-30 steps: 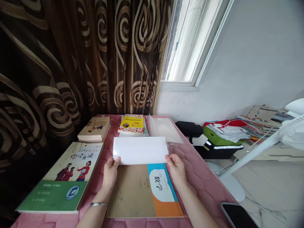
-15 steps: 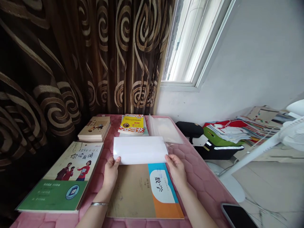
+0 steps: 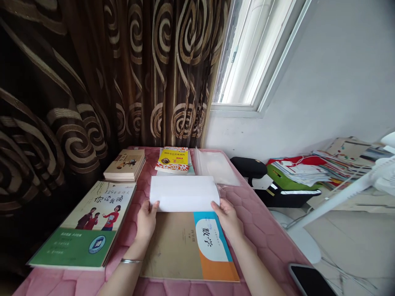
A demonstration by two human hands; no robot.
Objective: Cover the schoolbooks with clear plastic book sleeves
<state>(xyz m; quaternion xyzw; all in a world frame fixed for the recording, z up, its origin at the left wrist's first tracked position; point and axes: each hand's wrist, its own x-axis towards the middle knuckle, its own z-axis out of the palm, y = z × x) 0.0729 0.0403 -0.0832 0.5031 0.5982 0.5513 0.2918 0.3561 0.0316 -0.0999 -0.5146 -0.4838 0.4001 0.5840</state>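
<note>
A white paper sheet (image 3: pixel 184 193) with a glossy clear edge lies over the far part of a maths textbook (image 3: pixel 173 246). At its near left corner, my left hand (image 3: pixel 148 220) pinches the sheet with the thumb on top. The near right corner is between the thumb and fingers of my right hand (image 3: pixel 226 217). Beneath the sheet, the textbook's top end is hidden; its tan, blue and orange cover shows between my forearms. Whether the sheet is joined to the textbook I cannot tell.
A stack topped by a green-and-white book (image 3: pixel 83 230) stands left, with smaller books (image 3: pixel 125 162) behind. A yellow book (image 3: pixel 174 158) and clear plastic sleeves (image 3: pixel 217 166) lie at the back. A phone (image 3: pixel 311 279) is at the right edge, near a white fan (image 3: pixel 327 201).
Both thumbs have shifted slightly inward on the sheet, the right one more so. The view has moved a little; the books stay where they were.
</note>
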